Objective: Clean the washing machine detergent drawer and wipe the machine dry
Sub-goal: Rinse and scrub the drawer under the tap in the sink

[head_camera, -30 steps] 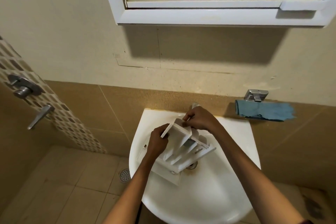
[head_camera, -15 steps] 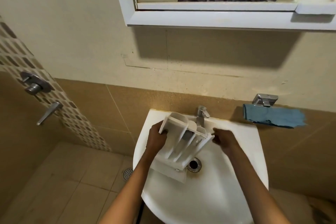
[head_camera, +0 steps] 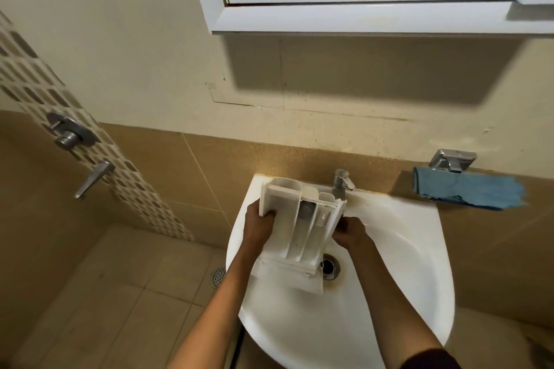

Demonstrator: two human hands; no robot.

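Currently the detergent drawer (head_camera: 302,225) is held between my two hands over the sink (head_camera: 419,249), its compartments facing up. My left hand (head_camera: 257,228) grips the drawer's left wall, fingers curled round the edge. My right hand (head_camera: 350,234) has its fingers curled against the right wall, their tips hidden behind it. The drawer's long axis runs away from me: the front panel sits below my fingers, low in the basin beside the drain (head_camera: 329,268), and the far end rises beyond them toward the tap (head_camera: 341,181). The tap stands just past my right fingers, well apart from my left. I judge that rinsing comes next, and the right hand is nearer the lever. A blue cloth (head_camera: 467,190) hangs further right.
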